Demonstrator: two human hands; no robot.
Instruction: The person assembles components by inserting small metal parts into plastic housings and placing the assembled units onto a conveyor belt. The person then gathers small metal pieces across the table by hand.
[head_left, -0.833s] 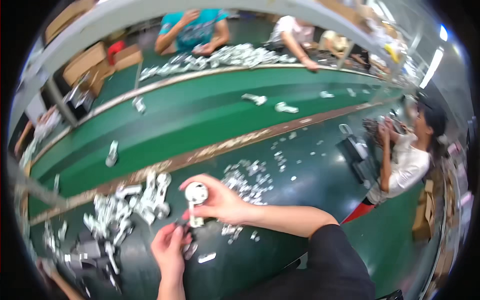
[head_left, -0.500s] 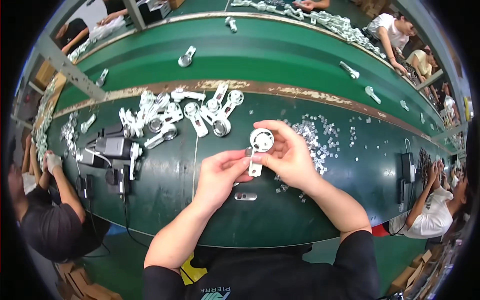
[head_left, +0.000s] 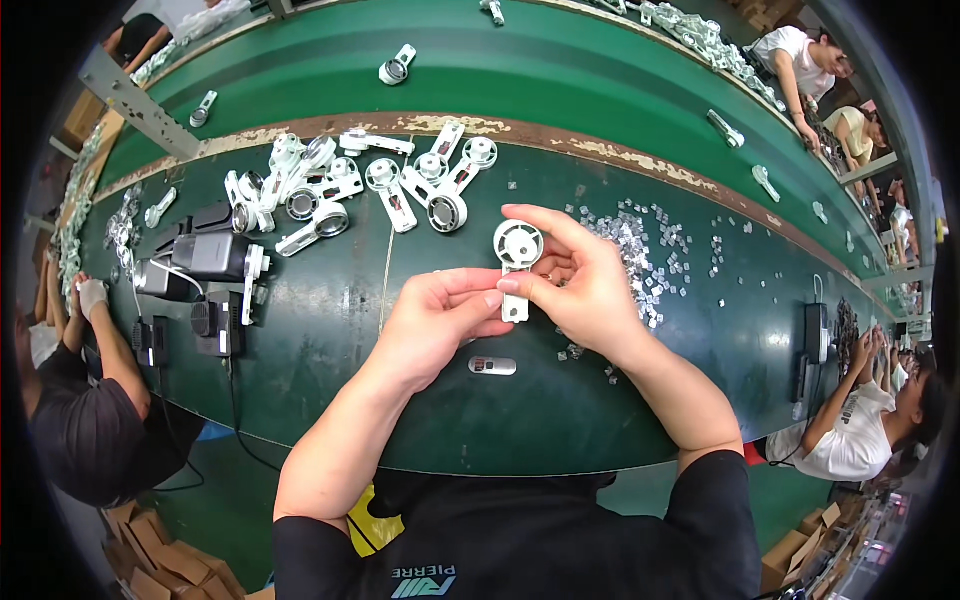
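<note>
Green conveyor belt [head_left: 560, 95] — cardboard boxes [head_left: 165, 555] lower left — white-shirted co-worker [head_left: 862, 430] far right.

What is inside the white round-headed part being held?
Inside the white part, a spoked wheel shows at one end. The thumb of the right hand crosses the handle, hiding whatever is beneath.

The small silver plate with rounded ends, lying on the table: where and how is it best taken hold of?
Probably by the long edges of the plate, near the middle, fingertips coming down from the near side. It lies flat, lengthwise left to right, and the left hand sits close at its far left.
</note>
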